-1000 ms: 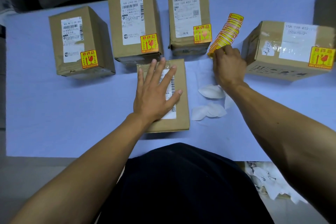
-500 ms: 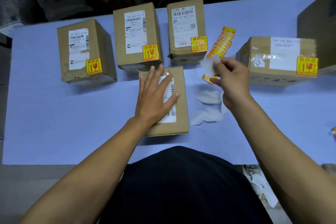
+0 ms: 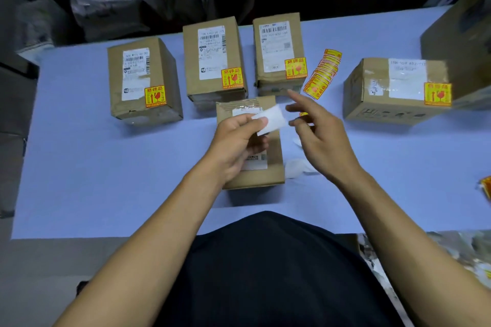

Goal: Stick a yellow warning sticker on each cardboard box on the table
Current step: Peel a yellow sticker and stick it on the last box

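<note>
Parcel packing room, labelled cardboard boxes (image 3: 144, 79), bagged parcels (image 3: 106, 2)

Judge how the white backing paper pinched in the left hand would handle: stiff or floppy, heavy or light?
The backing paper looks thin and probably floppy: it sticks out from the left hand held only at one edge. It is likely very light, since a thumb-and-finger pinch carries it. Similar white scraps lie curled on the table, so it may curl and slide easily.

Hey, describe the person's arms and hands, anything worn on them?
Both forearms are bare up to the frame edge, no sleeves in view. The left hand and right hand wear no gloves, rings or watch that show. A dark top covers the torso.
</note>
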The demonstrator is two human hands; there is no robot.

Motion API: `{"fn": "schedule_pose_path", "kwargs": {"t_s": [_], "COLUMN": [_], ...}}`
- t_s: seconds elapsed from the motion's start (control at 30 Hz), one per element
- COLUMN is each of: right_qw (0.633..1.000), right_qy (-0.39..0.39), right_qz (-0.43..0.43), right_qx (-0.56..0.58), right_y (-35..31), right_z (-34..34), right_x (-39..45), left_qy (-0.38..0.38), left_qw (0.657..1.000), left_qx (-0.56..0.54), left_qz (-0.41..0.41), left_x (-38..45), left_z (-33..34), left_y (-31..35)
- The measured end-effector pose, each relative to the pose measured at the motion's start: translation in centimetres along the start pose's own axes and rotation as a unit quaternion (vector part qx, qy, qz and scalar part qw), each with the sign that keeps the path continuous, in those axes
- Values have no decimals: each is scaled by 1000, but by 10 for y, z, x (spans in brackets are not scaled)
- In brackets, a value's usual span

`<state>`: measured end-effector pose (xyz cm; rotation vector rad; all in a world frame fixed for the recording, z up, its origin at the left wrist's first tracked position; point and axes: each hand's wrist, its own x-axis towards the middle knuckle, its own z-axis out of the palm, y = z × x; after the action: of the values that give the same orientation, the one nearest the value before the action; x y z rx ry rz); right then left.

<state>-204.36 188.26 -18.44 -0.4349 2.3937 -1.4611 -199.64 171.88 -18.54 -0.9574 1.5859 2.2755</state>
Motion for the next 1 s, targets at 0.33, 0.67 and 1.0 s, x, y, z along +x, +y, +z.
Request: {"fn": "schedule_pose_path", "kwargs": {"t_s": [0.33,0.67,1.0], "right_qw": [999,942,916], "right_qy": [-30,-95,-113], "right_qz": [-8,183,201], "right_qx": [14,265,328], "right_y": [-23,-38,-60], "right_z": [16,37,49], "right_x": [-23,-41,-61], "left_qy": [-12,-45,-68], "left_qw": [996,998,997], "left_qx": [3,44,-35], "left_qz": [-83,28,29], "left_x": [-31,-58,-77], "left_z": [-28,-41,-57], "left_y": [0,-7,-1]}}
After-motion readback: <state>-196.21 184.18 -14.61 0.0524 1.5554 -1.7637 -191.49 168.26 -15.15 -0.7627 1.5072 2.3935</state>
